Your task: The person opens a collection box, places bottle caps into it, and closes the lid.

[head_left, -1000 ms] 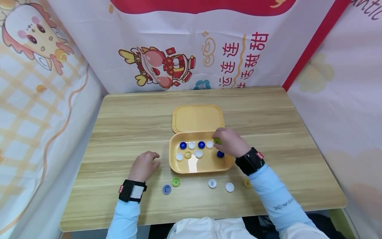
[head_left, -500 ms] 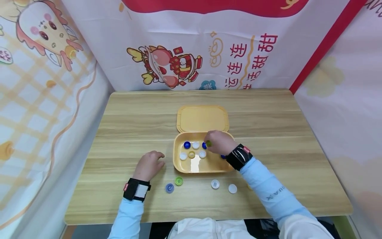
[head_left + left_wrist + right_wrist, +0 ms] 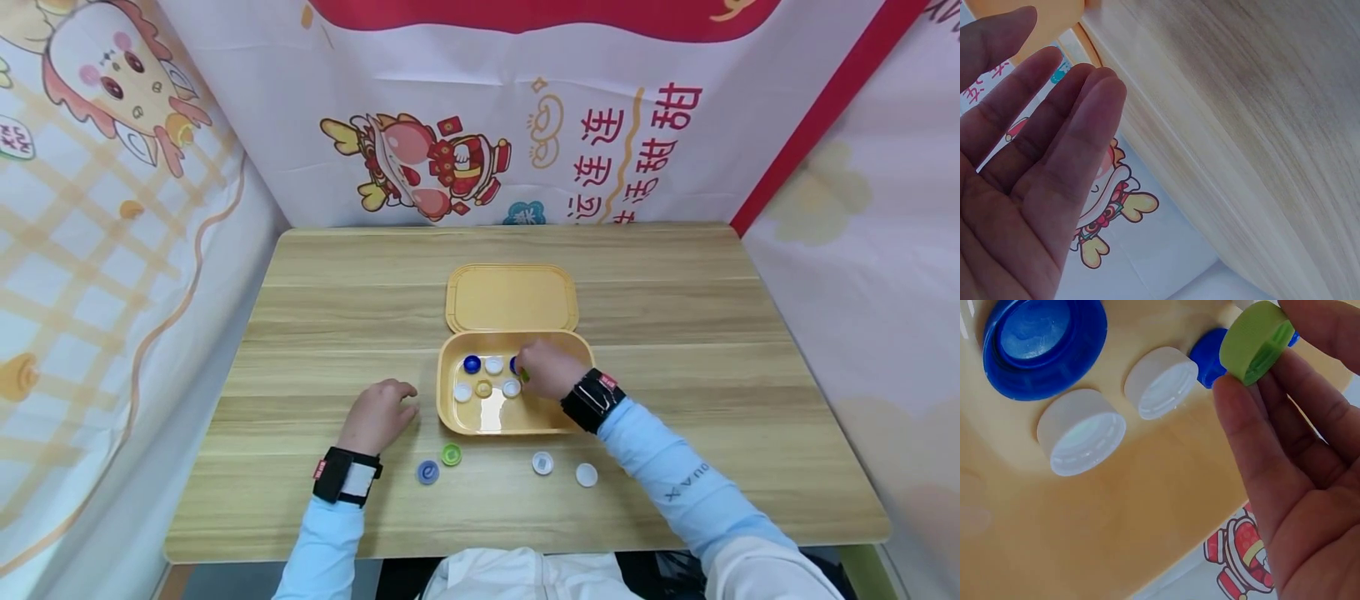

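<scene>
My right hand (image 3: 551,369) reaches over the right half of a yellow plastic tray (image 3: 551,421). Between thumb and fingertips it pinches a green bottle cap (image 3: 1244,340), tilted on its side in the right wrist view. Close by in the tray lie a blue cap (image 3: 1210,357), two white caps (image 3: 1082,428) and a larger-looking blue cap (image 3: 1035,328). At the tray's left end are another blue cap (image 3: 472,364) and a yellow cap (image 3: 483,388). Left of the tray, my left hand (image 3: 375,417) holds nothing, its fingers relaxed and apart from the rim.
Behind the tray lies a flat yellow lid (image 3: 512,297). Along the front of the tray, a green cap (image 3: 452,454), a pale blue cap (image 3: 427,472) and two white caps (image 3: 542,463) lie on the wooden table (image 3: 675,333). Printed cloth (image 3: 420,75) hangs behind the table.
My right hand has moved left across the tray with the green cap, then come down nearer the caps in the middle. The left hand stays in place; the head view has shifted slightly.
</scene>
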Demonstrator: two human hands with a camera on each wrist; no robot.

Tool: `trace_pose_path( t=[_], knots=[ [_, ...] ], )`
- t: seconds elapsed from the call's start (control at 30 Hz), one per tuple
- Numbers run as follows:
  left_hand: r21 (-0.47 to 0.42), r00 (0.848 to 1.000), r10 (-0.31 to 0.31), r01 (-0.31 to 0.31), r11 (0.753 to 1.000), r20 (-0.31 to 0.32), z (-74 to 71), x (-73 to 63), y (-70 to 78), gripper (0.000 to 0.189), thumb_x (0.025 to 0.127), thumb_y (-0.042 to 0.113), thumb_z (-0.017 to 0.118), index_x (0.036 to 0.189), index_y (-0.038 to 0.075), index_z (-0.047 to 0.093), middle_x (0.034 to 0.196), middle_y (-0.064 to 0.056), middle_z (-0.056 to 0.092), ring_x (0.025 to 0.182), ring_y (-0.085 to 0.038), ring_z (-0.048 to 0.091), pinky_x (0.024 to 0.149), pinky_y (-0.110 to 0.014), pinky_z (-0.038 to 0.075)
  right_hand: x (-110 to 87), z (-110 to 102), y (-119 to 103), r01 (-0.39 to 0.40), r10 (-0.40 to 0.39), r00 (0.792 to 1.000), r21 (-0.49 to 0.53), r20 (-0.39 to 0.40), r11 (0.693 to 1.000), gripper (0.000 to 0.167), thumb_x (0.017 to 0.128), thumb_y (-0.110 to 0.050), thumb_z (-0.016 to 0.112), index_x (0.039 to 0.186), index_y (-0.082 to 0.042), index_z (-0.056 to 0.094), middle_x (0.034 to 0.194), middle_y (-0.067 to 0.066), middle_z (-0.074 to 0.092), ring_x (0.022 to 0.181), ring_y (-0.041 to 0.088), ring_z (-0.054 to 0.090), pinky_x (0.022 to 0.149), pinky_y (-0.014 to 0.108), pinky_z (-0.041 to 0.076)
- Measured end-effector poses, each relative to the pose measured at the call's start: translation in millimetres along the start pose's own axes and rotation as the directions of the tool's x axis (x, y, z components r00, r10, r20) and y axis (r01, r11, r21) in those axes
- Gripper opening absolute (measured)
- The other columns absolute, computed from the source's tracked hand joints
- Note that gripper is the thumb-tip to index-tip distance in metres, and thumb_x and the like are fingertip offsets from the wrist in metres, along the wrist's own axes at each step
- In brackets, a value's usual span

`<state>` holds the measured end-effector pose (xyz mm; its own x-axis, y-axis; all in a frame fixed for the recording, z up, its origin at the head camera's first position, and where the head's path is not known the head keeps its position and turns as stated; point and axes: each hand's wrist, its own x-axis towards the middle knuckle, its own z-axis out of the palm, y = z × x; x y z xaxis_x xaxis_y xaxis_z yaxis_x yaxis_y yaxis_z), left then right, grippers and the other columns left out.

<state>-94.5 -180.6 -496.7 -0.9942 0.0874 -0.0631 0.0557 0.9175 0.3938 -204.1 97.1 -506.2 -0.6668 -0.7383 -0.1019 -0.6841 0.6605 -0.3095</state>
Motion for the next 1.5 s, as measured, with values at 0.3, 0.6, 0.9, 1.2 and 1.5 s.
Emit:
trace_pose_path(
  t=[0.3,0.6,0.9,1.2,1.5],
  knots=[
    [-0.002,1.000,-0.003,0.003,1.000,0.003,-0.6,-0.2,0.2,0.023,0.082,0.011,0.078,0.103,0.003,0.072,0.100,-0.015,0.070,0.096,-0.031,0.066,0.085,-0.044,0.054,0.9,4,-4,-0.012,0.012,1.000,-0.009,0.009,1.000,0.020,0.068,0.006,0.072,0.063,-0.011,0.063,0.068,-0.003,0.054,0.062,0.014,0.049,0.054,0.028,0.044],
    [-0.007,1.000,0.000,0.000,1.000,0.005,-0.8,-0.5,0.0,0.023,0.082,0.011,0.077,0.103,0.003,0.072,0.101,-0.015,0.070,0.096,-0.031,0.066,0.085,-0.045,0.054,5.4,11,-8,-0.100,0.099,0.993,0.007,0.071,0.995,0.018,0.072,0.004,0.074,0.071,-0.011,0.064,0.068,-0.001,0.054,0.061,0.015,0.051,0.052,0.028,0.043],
    [-0.019,1.000,-0.002,0.002,1.000,0.027,0.5,-0.9,-1.0,0.023,0.083,0.011,0.076,0.104,0.003,0.072,0.102,-0.015,0.070,0.097,-0.031,0.066,0.085,-0.045,0.054,7.6,18,-5,-0.089,0.090,0.995,-0.016,0.039,0.996,0.019,0.070,0.004,0.074,0.070,-0.012,0.063,0.070,-0.001,0.054,0.060,0.015,0.052,0.051,0.029,0.044],
    [-0.019,0.999,0.009,-0.008,1.000,0.031,1.5,-2.1,-2.7,0.023,0.083,0.012,0.076,0.104,0.002,0.072,0.103,-0.016,0.069,0.099,-0.032,0.066,0.087,-0.045,0.053,2.2,9,-7,-0.077,0.077,0.996,-0.002,0.037,0.997,0.017,0.072,0.002,0.075,0.073,-0.011,0.064,0.071,-0.001,0.054,0.063,0.015,0.051,0.055,0.029,0.045],
    [-0.018,0.999,0.010,-0.009,1.000,0.039,2.1,-5.5,-0.6,0.023,0.083,0.011,0.076,0.103,0.003,0.072,0.103,-0.015,0.070,0.098,-0.031,0.066,0.086,-0.044,0.053,-13.3,-35,-8,-0.124,0.127,0.991,0.058,-0.047,0.991,0.023,0.079,-0.008,0.077,0.099,0.002,0.072,0.098,0.014,0.070,0.086,0.026,0.065,0.079,0.039,0.053]
  ],
)
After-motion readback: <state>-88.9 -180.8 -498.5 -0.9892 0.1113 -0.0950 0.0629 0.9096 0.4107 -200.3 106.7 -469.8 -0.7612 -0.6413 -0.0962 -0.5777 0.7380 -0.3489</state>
